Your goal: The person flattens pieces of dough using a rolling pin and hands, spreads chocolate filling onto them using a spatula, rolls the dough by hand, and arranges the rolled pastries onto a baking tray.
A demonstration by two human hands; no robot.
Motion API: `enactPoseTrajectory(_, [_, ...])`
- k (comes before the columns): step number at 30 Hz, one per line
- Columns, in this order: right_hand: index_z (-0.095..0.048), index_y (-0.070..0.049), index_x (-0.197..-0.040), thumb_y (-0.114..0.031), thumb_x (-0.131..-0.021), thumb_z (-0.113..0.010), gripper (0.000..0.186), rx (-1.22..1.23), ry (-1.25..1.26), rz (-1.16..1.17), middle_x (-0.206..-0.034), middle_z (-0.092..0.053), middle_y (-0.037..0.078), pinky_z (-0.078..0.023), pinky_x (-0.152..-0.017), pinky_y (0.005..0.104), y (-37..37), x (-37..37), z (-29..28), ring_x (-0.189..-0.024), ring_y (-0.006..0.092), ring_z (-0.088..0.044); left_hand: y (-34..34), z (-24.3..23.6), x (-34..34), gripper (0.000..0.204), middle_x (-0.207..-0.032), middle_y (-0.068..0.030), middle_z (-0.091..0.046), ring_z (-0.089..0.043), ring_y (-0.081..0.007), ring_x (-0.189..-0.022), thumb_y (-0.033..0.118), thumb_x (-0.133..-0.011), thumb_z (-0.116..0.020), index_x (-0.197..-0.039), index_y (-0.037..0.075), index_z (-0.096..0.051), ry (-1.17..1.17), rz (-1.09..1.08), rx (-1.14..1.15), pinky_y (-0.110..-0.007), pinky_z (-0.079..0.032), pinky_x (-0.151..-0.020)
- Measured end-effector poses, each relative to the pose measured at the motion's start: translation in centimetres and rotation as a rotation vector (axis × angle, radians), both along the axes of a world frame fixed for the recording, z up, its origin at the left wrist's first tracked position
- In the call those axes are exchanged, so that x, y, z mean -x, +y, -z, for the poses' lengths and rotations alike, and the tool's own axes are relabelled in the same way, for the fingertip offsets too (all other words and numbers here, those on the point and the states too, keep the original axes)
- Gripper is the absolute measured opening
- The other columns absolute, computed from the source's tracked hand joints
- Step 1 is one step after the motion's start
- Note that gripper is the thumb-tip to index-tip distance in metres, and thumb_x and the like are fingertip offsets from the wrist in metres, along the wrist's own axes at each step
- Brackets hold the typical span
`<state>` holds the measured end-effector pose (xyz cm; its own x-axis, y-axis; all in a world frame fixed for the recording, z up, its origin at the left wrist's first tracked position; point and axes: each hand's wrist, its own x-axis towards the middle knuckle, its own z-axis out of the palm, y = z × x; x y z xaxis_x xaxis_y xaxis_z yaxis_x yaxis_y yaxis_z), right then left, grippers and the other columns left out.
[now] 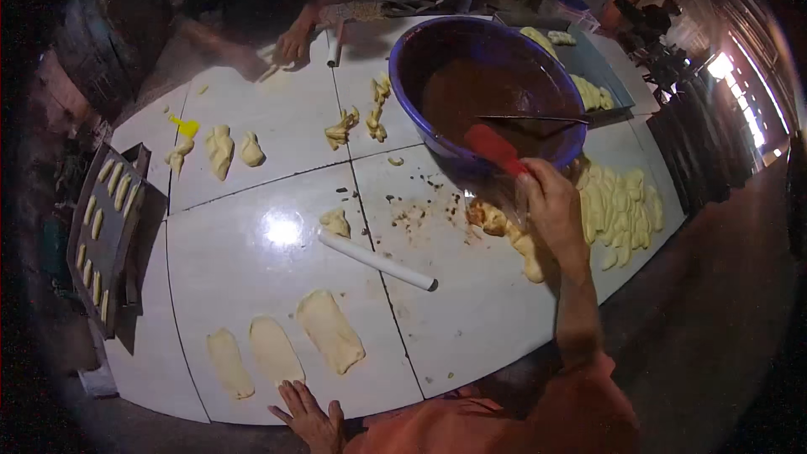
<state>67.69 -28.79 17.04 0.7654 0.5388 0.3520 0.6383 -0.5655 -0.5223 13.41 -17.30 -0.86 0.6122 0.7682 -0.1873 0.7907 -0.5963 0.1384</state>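
Your right hand (pixel 551 206) grasps a red spatula (pixel 493 146) over the far-right bowl (pixel 403 103) of brown mix (pixel 458 92), apparently scooping; your left hand (pixel 313 420), spread, grips nothing at the near-left dough strip (pixel 276 349). Next probably calls for steady lifting.

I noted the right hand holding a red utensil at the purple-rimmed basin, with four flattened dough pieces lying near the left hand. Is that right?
Not quite: the head view shows three flattened dough pieces, not four, near the left hand. The rest stands.
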Motion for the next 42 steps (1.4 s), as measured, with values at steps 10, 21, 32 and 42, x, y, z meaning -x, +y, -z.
enactPoseTrajectory(10, [-0.079, -0.013, -0.121, -0.019, -0.096, -0.066, 0.029, 0.677, -0.2, -0.279, -0.112, -0.077, 0.018, -0.059, -0.091, 0.0493, 8.7, -16.0, 4.2, -0.103, 0.0377, -0.074, -0.5, -2.7, -2.0, 0.077, -0.169, -0.0265, -0.032, -0.024, -0.0436, -0.159, 0.052, -0.102, -0.052, -0.16, 0.002, -0.043, -0.067, -0.043, 0.017, -0.073, -0.003, -0.123])
enactPoseTrajectory(21, [-0.078, -0.003, -0.118, -0.031, -0.09, -0.08, 0.04, 0.484, 0.269, -0.617, -0.104, -0.079, 0.017, -0.058, -0.081, 0.0412, 6.8, -21.0, 6.4, -0.087, 0.0297, -0.075, -0.6, -2.2, -1.8, 0.071, -0.166, -0.0277, -0.036, -0.028, -0.0458, -0.157, 0.052, -0.101, -0.052, -0.16, 0.013, -0.047, -0.08, -0.026, -0.032, -0.076, -0.006, -0.12])
enactPoseTrajectory(32, [-0.079, -0.001, -0.119, -0.035, -0.09, -0.082, 0.045, 0.409, 0.401, -0.594, -0.083, -0.077, 0.007, -0.053, -0.064, 0.0318, 5.5, -19.6, 3.1, -0.07, 0.0133, -0.067, -0.7, -2.1, -2.0, 0.069, -0.169, -0.0255, -0.033, -0.024, -0.046, -0.158, 0.048, -0.102, -0.052, -0.16, 0.009, -0.047, -0.093, -0.035, -0.072, -0.072, -0.007, -0.122])
enactPoseTrajectory(42, [-0.081, -0.005, -0.118, -0.045, -0.093, -0.08, 0.047, 0.407, 0.748, -0.371, -0.08, -0.073, 0.004, -0.05, -0.06, 0.0325, 3.9, -16.2, -1.2, -0.065, 0.0114, -0.062, -1.0, -0.3, -0.9, 0.07, -0.167, -0.0251, -0.037, -0.028, -0.0468, -0.156, 0.049, -0.101, -0.054, -0.159, 0.009, -0.049, -0.236, -0.007, -0.124, -0.073, -0.01, -0.122])
